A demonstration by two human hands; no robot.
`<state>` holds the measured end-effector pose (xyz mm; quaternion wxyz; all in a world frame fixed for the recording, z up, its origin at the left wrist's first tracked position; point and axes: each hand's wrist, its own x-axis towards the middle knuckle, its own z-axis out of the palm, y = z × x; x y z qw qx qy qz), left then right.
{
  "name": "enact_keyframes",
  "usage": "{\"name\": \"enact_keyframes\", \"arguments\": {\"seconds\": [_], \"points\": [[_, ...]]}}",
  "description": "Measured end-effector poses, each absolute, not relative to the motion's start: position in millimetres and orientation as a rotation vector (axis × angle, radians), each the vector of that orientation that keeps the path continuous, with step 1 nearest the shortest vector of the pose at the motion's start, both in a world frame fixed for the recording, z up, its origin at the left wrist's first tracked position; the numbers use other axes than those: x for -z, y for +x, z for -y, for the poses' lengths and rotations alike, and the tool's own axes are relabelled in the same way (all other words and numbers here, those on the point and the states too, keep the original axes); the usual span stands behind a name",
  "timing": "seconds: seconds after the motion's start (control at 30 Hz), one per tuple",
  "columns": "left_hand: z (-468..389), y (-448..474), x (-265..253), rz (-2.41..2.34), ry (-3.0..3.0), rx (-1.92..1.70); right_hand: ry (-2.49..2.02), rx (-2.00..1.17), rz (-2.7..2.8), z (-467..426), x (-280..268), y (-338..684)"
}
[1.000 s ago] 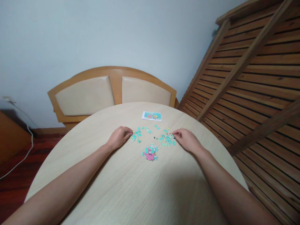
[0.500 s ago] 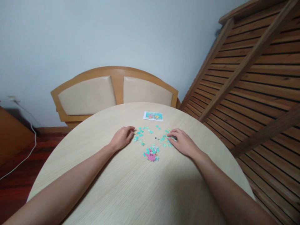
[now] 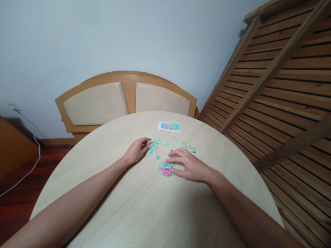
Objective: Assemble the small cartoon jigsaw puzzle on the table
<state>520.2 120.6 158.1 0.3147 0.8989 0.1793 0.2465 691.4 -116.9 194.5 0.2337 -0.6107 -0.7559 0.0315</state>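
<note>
Left hand point(image 3: 137, 151) fingertips at loose teal pieces point(image 3: 154, 147) on round table point(image 3: 144, 213). Right hand point(image 3: 188, 164) flat, fingers spread, touching pink assembled cluster point(image 3: 166, 169). Reference card point(image 3: 169, 126) lies farther back.

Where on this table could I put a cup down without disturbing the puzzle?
Bare wood lies on the table between the two forearms, and along the left rim beyond the left hand. It is crowded mid-table: loose pieces by the left hand, the pink piece cluster at the right hand, more pieces and the picture card behind.
</note>
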Motion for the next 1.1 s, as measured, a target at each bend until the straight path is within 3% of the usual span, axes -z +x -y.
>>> {"name": "enact_keyframes", "arguments": {"seconds": [0.17,0.37,1.1], "points": [[-96,517,-172,-0.486,2.108,-0.717,-1.615,-0.135,2.115,116,-191,695],[-46,514,-175,-0.34,1.96,-0.423,-1.655,-0.09,2.066,116,-187,702],[-13,502,-187,-0.326,2.445,-0.346,-1.634,-0.089,2.079,115,-189,699]]}}
